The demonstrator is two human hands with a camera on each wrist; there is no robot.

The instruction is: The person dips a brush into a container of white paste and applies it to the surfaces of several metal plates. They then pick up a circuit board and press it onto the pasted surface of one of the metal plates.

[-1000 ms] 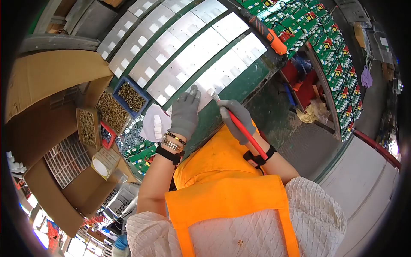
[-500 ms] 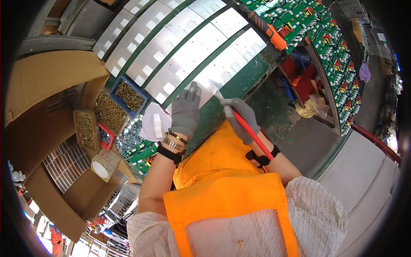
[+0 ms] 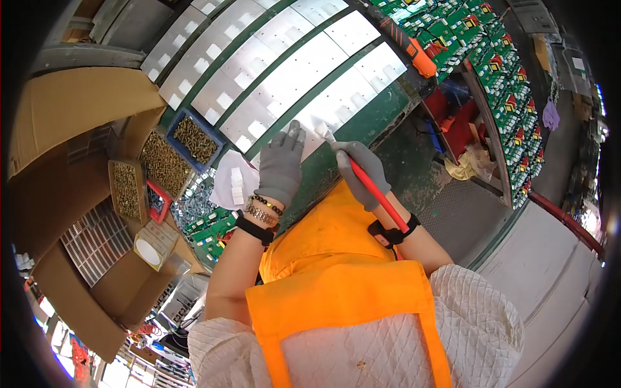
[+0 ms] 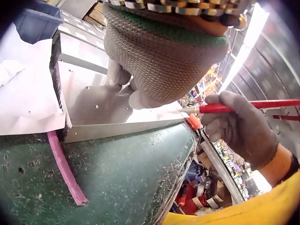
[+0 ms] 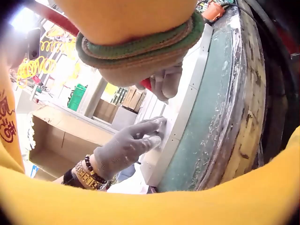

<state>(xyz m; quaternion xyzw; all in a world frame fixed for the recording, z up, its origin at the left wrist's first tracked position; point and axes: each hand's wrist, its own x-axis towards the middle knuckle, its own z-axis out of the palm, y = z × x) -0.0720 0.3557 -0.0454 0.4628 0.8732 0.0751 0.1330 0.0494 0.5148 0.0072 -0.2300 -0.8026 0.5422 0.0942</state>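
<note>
In the head view, the gloved right hand [image 3: 363, 173] grips a red-handled brush [image 3: 378, 196], its pale tip touching the nearest metal panel [image 3: 339, 97]. Beside it the gloved left hand [image 3: 281, 167] lies with extended fingers on the near end of that panel row. The left wrist view shows the left hand [image 4: 159, 61] resting its fingertips on the metal surface [image 4: 101, 101], and the right hand [image 4: 243, 126] curled round the brush handle [image 4: 276, 104]. In the right wrist view, the left hand [image 5: 126, 147] touches the panel near its edge.
Several rows of metal panels [image 3: 233, 71] cover the green table [image 3: 381, 116]. A blue bin of screws [image 3: 195, 139], a white sheet with small white blocks [image 3: 223, 184] and a cardboard box [image 3: 84, 87] stand left. An orange-black tool [image 3: 422, 59] and green circuit boards [image 3: 511, 107] lie right.
The view has shifted slightly. The brush and right hand have moved a little, with the tip staying on the panel near the left hand, which remains flat on it.
</note>
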